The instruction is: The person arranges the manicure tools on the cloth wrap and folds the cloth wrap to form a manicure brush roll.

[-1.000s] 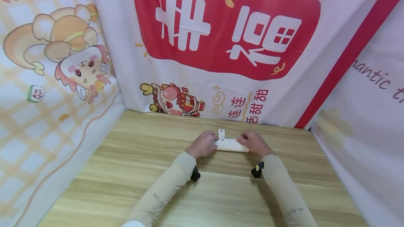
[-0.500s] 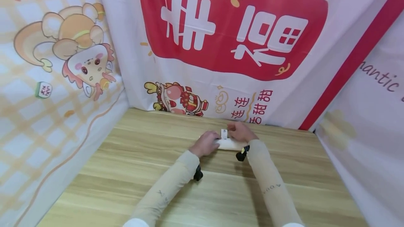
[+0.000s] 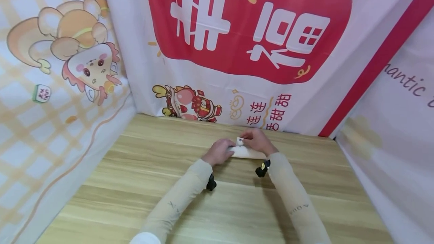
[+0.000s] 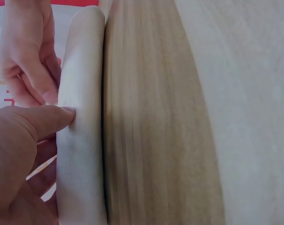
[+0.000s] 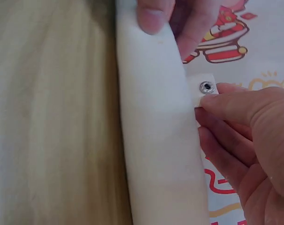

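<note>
A cream fabric roll point(image 3: 250, 153) lies on the wooden tabletop near the back wall. My left hand point(image 3: 218, 151) grips its left part; in the left wrist view the thumb presses on top of the roll point(image 4: 80, 154) and the fingers reach behind it. A short white strap point(image 3: 239, 141) with a metal snap point(image 5: 207, 87) sticks out from the roll's back side. Between thumb and fingers, my right hand point(image 3: 257, 141) pinches this strap. The roll's right end is partly covered by the right wrist in the head view.
Wood-grain tabletop point(image 3: 217, 206) extends in front of the roll. A printed fabric wall point(image 3: 190, 69) rises close behind the hands. More printed cloth stands along the left point(image 3: 61, 123) and right point(image 3: 390, 123) sides. Each wrist carries a small black camera.
My right hand has left the roll's right end, moved left to the strap and taken hold of it. The left hand stays on the roll's left part.
</note>
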### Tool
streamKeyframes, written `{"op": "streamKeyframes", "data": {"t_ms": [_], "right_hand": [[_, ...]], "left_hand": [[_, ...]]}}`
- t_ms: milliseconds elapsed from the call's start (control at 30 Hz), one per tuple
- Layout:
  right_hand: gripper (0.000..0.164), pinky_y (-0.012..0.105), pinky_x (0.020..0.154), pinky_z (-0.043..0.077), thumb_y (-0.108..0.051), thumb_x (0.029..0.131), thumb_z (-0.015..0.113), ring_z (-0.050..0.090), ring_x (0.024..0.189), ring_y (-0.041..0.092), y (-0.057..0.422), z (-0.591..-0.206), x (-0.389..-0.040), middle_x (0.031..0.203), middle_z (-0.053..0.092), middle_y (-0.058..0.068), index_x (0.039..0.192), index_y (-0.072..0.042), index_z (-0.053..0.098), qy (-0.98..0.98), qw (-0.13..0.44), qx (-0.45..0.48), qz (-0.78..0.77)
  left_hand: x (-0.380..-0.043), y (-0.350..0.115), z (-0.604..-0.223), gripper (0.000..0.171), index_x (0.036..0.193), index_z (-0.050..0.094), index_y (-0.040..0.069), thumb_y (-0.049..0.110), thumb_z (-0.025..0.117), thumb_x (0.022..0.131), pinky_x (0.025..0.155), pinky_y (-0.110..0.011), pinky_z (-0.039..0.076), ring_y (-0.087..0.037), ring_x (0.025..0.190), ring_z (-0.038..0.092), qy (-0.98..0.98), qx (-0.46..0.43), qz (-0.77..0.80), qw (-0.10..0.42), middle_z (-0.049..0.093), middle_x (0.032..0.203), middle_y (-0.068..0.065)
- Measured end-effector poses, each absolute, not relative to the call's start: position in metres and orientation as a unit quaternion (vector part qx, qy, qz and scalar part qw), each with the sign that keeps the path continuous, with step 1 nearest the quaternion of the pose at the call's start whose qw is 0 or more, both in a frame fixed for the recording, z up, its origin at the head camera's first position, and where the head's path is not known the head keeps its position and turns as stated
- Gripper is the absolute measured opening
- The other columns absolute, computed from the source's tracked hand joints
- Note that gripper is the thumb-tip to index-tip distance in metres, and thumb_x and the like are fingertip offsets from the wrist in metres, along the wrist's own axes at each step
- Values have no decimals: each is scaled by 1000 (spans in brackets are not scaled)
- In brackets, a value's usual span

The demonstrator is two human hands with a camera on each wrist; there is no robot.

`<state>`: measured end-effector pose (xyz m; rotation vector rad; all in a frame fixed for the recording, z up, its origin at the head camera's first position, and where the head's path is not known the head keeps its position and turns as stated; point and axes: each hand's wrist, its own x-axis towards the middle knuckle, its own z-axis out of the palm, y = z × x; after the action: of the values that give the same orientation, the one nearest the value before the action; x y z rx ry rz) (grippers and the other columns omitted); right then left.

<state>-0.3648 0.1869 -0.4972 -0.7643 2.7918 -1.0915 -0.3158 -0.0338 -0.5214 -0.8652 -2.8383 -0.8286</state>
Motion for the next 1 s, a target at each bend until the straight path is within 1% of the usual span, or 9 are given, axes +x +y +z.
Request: {"op": "streamKeyframes", "data": {"t_ms": [167, 333, 633, 833, 1000], "right_hand": [[19, 39, 92, 62, -1, 95, 74, 77, 101, 27, 186, -495, -354, 110, 80, 13, 113, -3, 79, 893, 5, -292, -342], [18, 35, 88, 63, 1, 94, 74, 79, 100, 27, 186, -501, -348, 110, 81, 14, 111, -2, 80, 893, -22, -308, -326], [15, 36, 84, 64, 0, 94, 75, 79, 98, 24, 187, -504, -341, 106, 82, 11, 107, -5, 82, 900, -66, -331, -277], [18, 33, 82, 63, -4, 97, 73, 79, 98, 22, 188, -503, -336, 109, 82, 9, 113, -6, 81, 902, -70, -350, -245], [22, 30, 79, 63, -5, 97, 73, 79, 96, 22, 192, -504, -331, 111, 81, 13, 118, -2, 79, 893, -61, -370, -249]], "left_hand": [[-317, -37, -518, 31, 127, 73, 4, 13, 74, 98, 113, -46, 49, -32, 127, 66, -920, -276, -276, 30, 73, 131, -14], [-315, -37, -514, 30, 127, 73, 2, 12, 74, 98, 113, -46, 49, -33, 127, 67, -916, -275, -292, 23, 73, 131, -15], [-315, -35, -518, 28, 124, 75, 3, 11, 74, 97, 112, -46, 49, -33, 125, 67, -913, -270, -304, 20, 74, 128, -15], [-315, -37, -519, 28, 124, 75, 4, 13, 75, 97, 111, -45, 51, -31, 124, 68, -915, -270, -300, 23, 74, 128, -14], [-316, -37, -520, 27, 124, 75, 6, 14, 75, 97, 110, -44, 51, -30, 123, 68, -916, -268, -298, 17, 74, 129, -13]]}}
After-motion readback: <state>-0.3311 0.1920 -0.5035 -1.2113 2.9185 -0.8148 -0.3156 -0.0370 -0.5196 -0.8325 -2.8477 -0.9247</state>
